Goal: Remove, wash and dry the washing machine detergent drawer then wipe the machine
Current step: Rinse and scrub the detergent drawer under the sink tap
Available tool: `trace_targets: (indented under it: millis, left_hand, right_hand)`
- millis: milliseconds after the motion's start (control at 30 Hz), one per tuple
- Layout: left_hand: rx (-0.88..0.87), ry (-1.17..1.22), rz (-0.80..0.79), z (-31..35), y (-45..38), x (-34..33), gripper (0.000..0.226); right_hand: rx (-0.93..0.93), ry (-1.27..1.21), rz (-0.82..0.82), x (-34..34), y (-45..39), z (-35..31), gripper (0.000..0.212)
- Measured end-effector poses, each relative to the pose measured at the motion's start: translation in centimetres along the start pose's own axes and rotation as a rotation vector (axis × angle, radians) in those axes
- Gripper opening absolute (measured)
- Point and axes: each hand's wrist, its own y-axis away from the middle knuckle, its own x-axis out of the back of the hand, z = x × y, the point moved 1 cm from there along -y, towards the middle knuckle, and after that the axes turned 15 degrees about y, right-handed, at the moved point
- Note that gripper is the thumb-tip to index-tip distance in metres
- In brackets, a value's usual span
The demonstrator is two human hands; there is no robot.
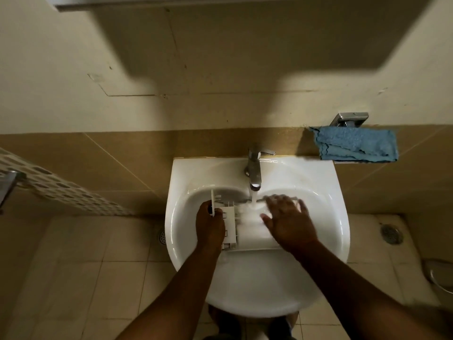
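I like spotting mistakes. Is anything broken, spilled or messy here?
Nothing looks wrong. The left hand and right hand hold the drawer under the running tap, inside the sink. The blue cloth hangs nearby.

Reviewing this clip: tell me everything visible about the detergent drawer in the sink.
The detergent drawer is white, looks like plastic, with ribbed dividers and small slots at its left end. It lies across the basin of the white sink, under running water from the faucet that splashes its middle. The left hand grips its left end; the right hand, blurred, lies spread over its right part.
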Motion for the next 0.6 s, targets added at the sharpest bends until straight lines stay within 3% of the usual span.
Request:
trace_targets:
  millis: [133,267,300,467,600]
  left_hand:
    - [-0.038,-0.065,0.000,0.3,0.2,-0.2,0.025]
    - [-0.042,-0.063,0.019,0.6,0.5,0.0,0.024]
    - [-0.045,-0.058,0.025,0.7,0.7,0.1,0.029]
    - [-0.089,-0.038,0.067,0.9,1.3,0.1,0.029]
    - [-0.110,-0.052,0.063,1.1,1.6,0.1,0.029]
  right_hand:
    - [-0.177,-0.058,-0.031,0.0,-0.2,-2.4,0.062]
    - [0.228,-0.059,0.054,1.0,0.0,-7.3,0.060]
    - [0.249,-0.060,0.071,0.8,0.0,-6.6,0.060]
    - [0.036,-0.071,0.077,-1.0,0.8,-1.4,0.065]
    - [-0.087,-0.181,0.061,-0.1,0.9,-6.3,0.061]
